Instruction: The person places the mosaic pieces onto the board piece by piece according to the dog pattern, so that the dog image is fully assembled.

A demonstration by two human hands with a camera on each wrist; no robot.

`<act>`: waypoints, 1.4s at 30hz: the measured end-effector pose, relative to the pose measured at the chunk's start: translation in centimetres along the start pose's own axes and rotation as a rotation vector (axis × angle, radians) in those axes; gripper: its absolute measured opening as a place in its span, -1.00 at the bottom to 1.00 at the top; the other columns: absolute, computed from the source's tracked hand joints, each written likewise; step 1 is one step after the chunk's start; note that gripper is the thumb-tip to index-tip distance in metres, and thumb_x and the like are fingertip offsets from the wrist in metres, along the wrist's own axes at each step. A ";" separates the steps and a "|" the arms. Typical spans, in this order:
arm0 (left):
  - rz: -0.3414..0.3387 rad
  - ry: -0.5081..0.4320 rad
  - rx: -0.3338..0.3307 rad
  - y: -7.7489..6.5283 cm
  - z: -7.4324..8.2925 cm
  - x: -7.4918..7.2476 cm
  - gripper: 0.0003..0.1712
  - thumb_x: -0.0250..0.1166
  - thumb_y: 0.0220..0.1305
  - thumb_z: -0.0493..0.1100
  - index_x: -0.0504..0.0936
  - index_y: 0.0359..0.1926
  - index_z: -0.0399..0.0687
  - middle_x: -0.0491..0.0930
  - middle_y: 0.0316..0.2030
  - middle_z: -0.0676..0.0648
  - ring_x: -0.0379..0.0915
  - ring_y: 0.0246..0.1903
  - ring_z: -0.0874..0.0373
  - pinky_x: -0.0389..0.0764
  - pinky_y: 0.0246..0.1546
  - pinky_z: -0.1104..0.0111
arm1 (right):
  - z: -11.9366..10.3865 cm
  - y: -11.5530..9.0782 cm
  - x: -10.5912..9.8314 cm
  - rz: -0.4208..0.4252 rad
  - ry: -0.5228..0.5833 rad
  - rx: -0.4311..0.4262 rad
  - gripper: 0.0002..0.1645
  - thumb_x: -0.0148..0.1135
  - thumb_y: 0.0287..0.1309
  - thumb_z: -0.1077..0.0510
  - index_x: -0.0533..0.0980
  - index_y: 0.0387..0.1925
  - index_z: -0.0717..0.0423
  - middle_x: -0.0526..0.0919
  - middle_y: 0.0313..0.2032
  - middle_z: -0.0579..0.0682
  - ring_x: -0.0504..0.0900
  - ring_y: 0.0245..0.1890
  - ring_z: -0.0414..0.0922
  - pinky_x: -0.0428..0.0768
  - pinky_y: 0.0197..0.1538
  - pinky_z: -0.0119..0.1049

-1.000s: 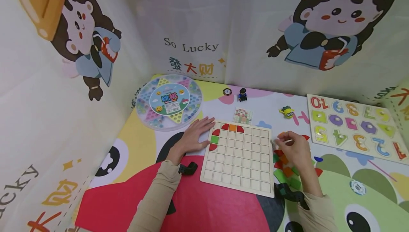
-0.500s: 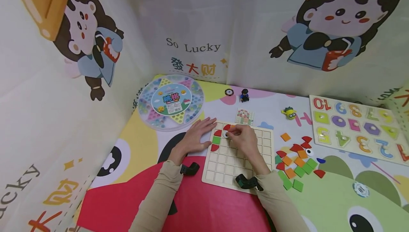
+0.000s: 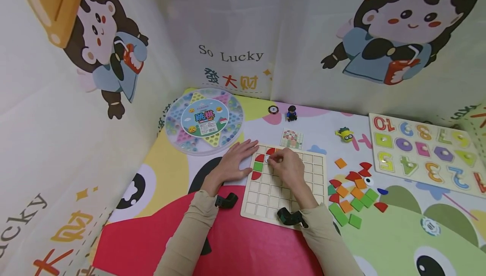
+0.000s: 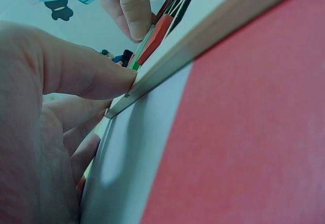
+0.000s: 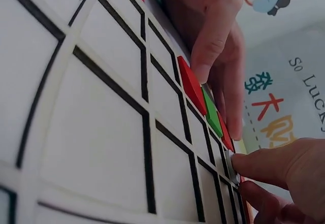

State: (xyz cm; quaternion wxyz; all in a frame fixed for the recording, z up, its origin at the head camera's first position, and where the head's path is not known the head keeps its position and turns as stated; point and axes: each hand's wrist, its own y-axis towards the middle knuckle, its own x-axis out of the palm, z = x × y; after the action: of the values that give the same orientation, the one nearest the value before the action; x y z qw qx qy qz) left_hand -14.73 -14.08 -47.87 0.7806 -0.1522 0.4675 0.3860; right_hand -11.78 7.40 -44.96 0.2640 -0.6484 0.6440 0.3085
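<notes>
A light wooden grid board (image 3: 261, 200) lies in front of me. My left hand (image 3: 230, 163) rests at its left edge, fingers stretched out, the thumb touching the rim in the left wrist view. Over the upper left cells, my right hand (image 3: 290, 169) pinches a small white eye tile (image 5: 231, 166) between thumb and fingertip, low in a cell. Along the left column sit a green square tile (image 3: 257, 166) and red rounded tiles (image 3: 256, 176) above and below it. Another red tile (image 3: 271, 151) shows in the top row; the right fingers hide part of that row.
Right of the board lie loose green, orange and red tiles (image 3: 357, 204), with another eye tile (image 3: 368, 181). A pattern card (image 3: 292, 138), a round marble game (image 3: 205, 120), a number puzzle (image 3: 425, 151), a yellow toy (image 3: 344, 134) and a small figure (image 3: 291, 113) stand behind.
My right hand has moved left from the loose tiles to the board's upper left cells, bringing the eye tile. An orange tile now lies apart from the pile. The left hand stays put.
</notes>
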 end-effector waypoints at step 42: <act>-0.001 -0.016 0.007 0.1 -0.3 0.3 -0.15 0.19 0.18 0.00 0.25 0.47 -0.19 0.12 0.49 -0.14 -0.13 0.50 -0.08 -0.16 0.48 0.02 | 11.7 -6.3 -11.7 0.140 -0.218 0.163 -0.70 0.44 0.09 0.13 0.69 -0.22 0.30 0.65 -0.35 0.20 0.51 -0.40 0.06 0.38 -0.47 -0.26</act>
State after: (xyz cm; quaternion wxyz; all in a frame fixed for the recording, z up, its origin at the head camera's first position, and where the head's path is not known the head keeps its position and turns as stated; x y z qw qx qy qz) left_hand -14.96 -14.06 -48.25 0.7850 -0.1467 0.4626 0.3851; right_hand -5.93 24.14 -44.48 0.3620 -0.5410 0.6779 0.3415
